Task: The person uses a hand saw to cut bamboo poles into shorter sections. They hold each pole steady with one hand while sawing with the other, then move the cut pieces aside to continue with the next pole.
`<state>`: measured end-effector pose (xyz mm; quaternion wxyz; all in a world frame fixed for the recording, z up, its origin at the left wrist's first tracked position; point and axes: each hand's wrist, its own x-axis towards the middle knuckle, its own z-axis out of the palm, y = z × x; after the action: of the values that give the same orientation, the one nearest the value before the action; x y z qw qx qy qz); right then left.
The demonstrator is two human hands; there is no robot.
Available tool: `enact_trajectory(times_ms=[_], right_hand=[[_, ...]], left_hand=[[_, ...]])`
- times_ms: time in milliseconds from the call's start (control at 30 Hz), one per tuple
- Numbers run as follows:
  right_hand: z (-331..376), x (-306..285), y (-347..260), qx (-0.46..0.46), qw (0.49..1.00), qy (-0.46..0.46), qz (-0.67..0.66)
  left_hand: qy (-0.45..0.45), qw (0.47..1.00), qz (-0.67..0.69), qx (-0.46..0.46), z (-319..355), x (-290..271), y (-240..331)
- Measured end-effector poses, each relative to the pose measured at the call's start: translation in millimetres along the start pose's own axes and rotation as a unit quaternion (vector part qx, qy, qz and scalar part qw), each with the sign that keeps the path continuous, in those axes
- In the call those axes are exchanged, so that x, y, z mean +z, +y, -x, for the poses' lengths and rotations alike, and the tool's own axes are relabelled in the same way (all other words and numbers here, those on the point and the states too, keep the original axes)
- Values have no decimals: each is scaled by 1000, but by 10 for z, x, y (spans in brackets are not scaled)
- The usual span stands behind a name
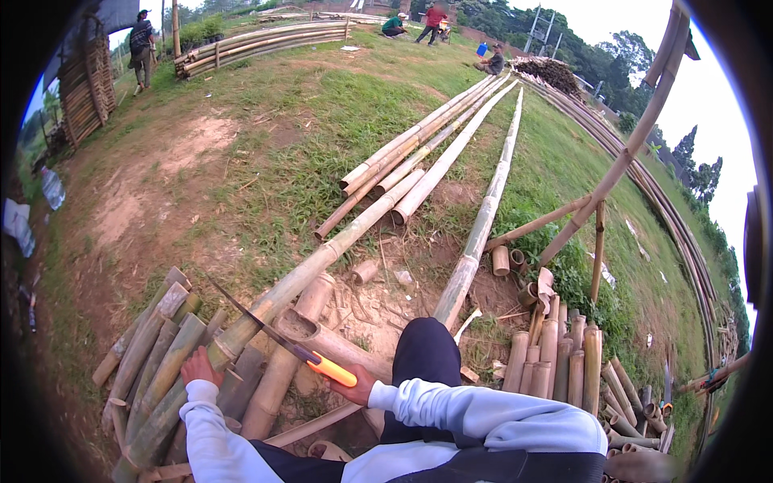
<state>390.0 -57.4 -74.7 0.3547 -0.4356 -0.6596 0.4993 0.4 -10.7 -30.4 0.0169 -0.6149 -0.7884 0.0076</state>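
the left hand [199, 367] presses down on the near end of a long bamboo pole [322, 259], fingers closed over its top, which pins the pole against the stack of short bamboo pieces [153, 354] under it so it cannot roll. the right hand [360, 386] is wrapped tight around the orange handle of a saw [274, 332], whose thin dark blade runs up and to the left and lies across the pole just beyond the left hand; the blade sits close to the holding hand, probably so the pole flexes little where the teeth meet it. the pole itself stretches away up the grass toward a bundle of other long poles [419, 153], its far part resting on the ground. the person's knee [425, 346] in dark cloth is raised between the pole and a second pole [483, 221] to the right. cut lengths [564, 362] stand packed together at lower right beside a leaning bamboo frame [620, 161]. other people [142, 40] work far off at the field's edge.
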Motion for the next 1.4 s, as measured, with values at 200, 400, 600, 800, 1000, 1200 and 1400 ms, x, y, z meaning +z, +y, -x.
enact_trajectory(times_ms=[200,400,600,800,1000,1200,1400], right_hand=[[24,-21,120,37,999,-18,1],[15,-70,-64,55,997,-36,28],[34,-60,-125,62,997,-31,15],[36,18,11,19,1000,5,-6],[33,15,61,16,1000,7,9],[20,-11,-29,18,1000,0,10],[33,-60,-158,55,998,-19,9]], left_hand=[[-3,1000,9,5,-23,58,4],[-1,1000,3,6,4,67,-34],[16,1000,12,19,9,85,-35],[4,1000,13,13,-6,66,-23],[1,1000,4,15,-17,90,-29],[2,1000,10,15,-22,119,-57],[-8,1000,12,6,-17,97,-19]])
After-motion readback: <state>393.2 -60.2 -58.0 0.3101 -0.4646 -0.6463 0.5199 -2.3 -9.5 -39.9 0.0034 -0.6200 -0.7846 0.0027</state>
